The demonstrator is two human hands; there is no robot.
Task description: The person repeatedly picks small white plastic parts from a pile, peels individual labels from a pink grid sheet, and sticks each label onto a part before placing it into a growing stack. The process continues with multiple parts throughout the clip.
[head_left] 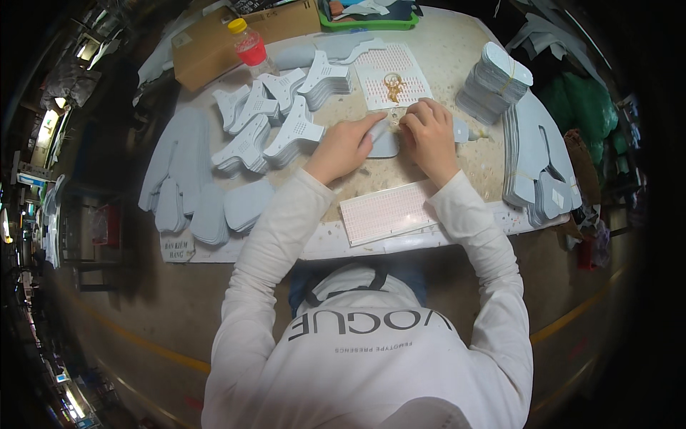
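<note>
At a pale worktable (446,43), the left hand (345,149) points its forefinger along a grey piece (384,146) lying between both hands, while the right hand (430,134) bunches its fingers at the piece's right side (whether either hand grips it cannot be told). Light, even pressure to keep it flat seems wise. Rubber bands (394,87) lie just beyond; stacked cutouts (296,136) crowd the left wrist, limiting sideways room.

Stacked pieces (295,134) occupied the left of the tabletop (475,171); a bottle (250,51) stood behind them, before a box (286,30). Beyond the hands (343,149) lay a sheet (411,64) bearing rubber bands (394,93), left of a bundle (489,86); a second sheet (389,213) lay nearer.
</note>
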